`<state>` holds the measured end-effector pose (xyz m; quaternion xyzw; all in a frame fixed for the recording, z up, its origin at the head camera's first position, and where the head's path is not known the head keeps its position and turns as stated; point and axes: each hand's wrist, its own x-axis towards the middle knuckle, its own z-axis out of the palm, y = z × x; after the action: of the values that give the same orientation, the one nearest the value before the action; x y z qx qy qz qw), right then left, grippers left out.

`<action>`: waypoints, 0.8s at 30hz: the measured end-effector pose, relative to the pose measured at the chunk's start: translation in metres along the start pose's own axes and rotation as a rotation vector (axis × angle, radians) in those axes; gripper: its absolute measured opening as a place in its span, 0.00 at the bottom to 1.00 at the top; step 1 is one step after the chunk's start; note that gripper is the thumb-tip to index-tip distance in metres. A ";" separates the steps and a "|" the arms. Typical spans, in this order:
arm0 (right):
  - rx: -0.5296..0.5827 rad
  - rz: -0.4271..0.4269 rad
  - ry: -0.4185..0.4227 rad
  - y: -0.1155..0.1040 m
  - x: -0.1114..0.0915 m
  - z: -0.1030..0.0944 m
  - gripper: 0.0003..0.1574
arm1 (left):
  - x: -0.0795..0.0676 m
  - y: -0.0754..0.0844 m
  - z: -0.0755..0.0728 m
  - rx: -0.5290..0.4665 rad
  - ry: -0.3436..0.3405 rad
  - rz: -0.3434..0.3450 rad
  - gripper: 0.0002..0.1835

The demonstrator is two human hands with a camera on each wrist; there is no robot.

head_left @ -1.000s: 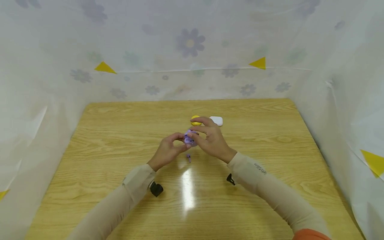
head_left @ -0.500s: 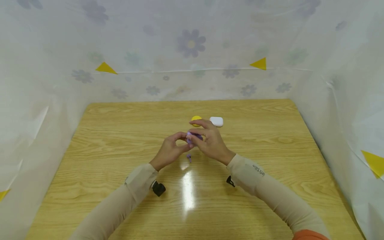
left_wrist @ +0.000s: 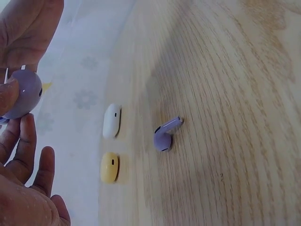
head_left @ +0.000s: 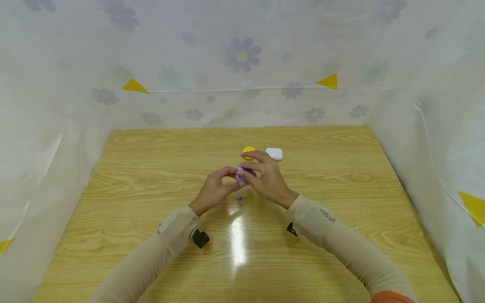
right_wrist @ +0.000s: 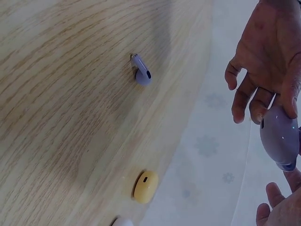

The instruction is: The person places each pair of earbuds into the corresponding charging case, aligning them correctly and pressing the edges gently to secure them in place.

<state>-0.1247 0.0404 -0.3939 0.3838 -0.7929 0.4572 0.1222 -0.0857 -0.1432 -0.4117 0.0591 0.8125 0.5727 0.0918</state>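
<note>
A purple earbud case (right_wrist: 280, 134) is held up off the table between both hands. My left hand (head_left: 213, 189) grips it from the left, with thumb and fingertips on its rounded shell. From the right, my right hand (head_left: 268, 179) pinches at the purple piece with thumb and index finger, its other fingers extended. Two thin white tips show beside the case (left_wrist: 29, 96) in the left wrist view, partly behind fingers. The fingers largely cover the case in the head view. Below the hands, a loose purple earbud (head_left: 239, 199) lies on the table.
Beyond the hands, a yellow earbud case (head_left: 248, 150) and a white earbud case (head_left: 274, 154) stand side by side on the wood-grain table (head_left: 151, 168). White flower-printed sheeting (head_left: 212, 63) encloses the back and sides.
The purple case showed its opened inside a second ago; it has since turned, and fingers cover more of it. Both hands shifted slightly right. The loose earbud stays put.
</note>
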 end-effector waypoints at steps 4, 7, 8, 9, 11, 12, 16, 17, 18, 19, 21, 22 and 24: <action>-0.015 -0.029 0.017 0.001 -0.001 0.000 0.09 | 0.000 -0.001 0.000 0.003 0.002 0.000 0.16; -0.033 -0.049 0.033 0.002 -0.001 0.000 0.10 | 0.000 -0.002 -0.001 0.006 0.005 0.002 0.17; -0.043 -0.055 0.037 0.002 0.000 -0.001 0.10 | 0.000 -0.003 -0.001 0.004 0.006 0.001 0.16; -0.051 -0.062 0.039 0.002 0.000 -0.001 0.10 | -0.001 -0.003 -0.001 0.004 0.007 0.003 0.16; -0.069 -0.067 0.038 0.002 0.000 -0.002 0.11 | -0.001 -0.002 -0.001 0.003 0.007 0.005 0.16; -0.080 -0.069 0.037 0.002 0.001 -0.003 0.11 | -0.001 -0.002 -0.001 0.001 0.007 0.006 0.16; -0.111 -0.056 0.021 0.000 0.002 -0.004 0.12 | 0.000 -0.003 -0.001 0.002 0.009 0.012 0.14; -0.117 -0.053 0.017 0.000 0.002 -0.004 0.12 | 0.000 -0.003 -0.001 0.003 0.009 0.015 0.14; -0.120 -0.050 0.013 -0.001 0.003 -0.004 0.12 | 0.000 -0.003 -0.001 0.001 0.010 0.016 0.14; -0.117 -0.048 0.011 -0.001 0.003 -0.005 0.12 | 0.000 -0.004 -0.001 0.003 0.012 0.020 0.14; -0.112 -0.051 0.014 -0.002 0.004 -0.006 0.11 | 0.000 -0.004 -0.001 0.005 0.013 0.025 0.14; -0.109 -0.053 0.022 -0.002 0.005 -0.007 0.11 | 0.000 -0.004 -0.001 0.006 0.013 0.027 0.15; -0.111 -0.056 0.045 -0.002 0.007 -0.009 0.09 | 0.000 -0.005 -0.001 0.009 0.014 0.029 0.15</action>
<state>-0.1289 0.0435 -0.3838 0.3882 -0.8030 0.4175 0.1736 -0.0863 -0.1461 -0.4160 0.0672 0.8147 0.5707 0.0774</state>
